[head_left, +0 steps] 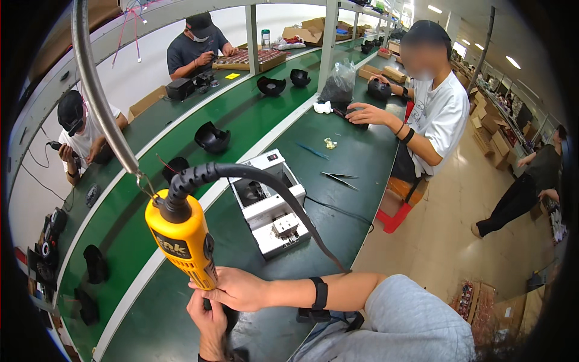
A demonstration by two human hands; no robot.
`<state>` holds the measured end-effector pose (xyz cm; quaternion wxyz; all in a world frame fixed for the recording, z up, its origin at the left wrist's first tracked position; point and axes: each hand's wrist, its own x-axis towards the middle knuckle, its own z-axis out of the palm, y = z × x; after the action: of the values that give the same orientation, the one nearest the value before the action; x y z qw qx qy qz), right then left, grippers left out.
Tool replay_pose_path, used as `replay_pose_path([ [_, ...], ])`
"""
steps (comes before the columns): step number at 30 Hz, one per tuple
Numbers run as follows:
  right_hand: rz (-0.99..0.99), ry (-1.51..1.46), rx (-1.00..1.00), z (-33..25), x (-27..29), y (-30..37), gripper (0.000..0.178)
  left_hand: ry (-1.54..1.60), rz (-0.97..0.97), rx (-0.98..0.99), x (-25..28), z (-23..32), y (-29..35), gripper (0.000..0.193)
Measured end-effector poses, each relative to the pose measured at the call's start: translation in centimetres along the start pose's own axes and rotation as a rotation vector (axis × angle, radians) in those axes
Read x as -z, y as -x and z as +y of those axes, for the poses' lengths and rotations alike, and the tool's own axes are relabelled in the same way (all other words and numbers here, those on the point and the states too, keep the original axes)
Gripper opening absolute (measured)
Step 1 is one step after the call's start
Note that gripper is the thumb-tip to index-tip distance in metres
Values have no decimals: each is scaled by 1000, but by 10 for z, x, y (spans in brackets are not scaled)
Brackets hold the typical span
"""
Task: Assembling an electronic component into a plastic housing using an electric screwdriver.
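My right hand (238,289) is wrapped round the lower end of a yellow electric screwdriver (184,241), which hangs from a metal hook with its thick black cable (259,172) arching right. Just beneath, my left hand (208,323) is closed with thumb and fingers on a black part (230,318), mostly hidden by both hands. The screwdriver's tip is hidden too. Beyond my hands, on the green bench, stands a white box-shaped machine (267,217) with a small metal block on its near end.
Metal tweezers (341,180) and blue tweezers (312,151) lie right of the machine. Black curved shells (212,137) sit along the green conveyor (136,199). A co-worker (437,102) at the right handles dark parts; two others sit across the belt. A metal tube (99,90) slants down at upper left.
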<state>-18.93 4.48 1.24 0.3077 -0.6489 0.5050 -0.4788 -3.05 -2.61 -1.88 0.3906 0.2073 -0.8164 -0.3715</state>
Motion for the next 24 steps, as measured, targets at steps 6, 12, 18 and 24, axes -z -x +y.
replay_pose_path([
  [6,119,-152,-53,1,-8,1,49,8,13,67,10,1,4,10],
  [12,332,-201,160,-13,9,13,52,145,-27,1,-9,10,-7,8],
  [18,339,-230,159,-16,-8,11,50,147,-20,25,5,4,4,13],
  [24,433,-223,129,-21,-3,7,48,-250,331,-126,82,-21,-30,13],
])
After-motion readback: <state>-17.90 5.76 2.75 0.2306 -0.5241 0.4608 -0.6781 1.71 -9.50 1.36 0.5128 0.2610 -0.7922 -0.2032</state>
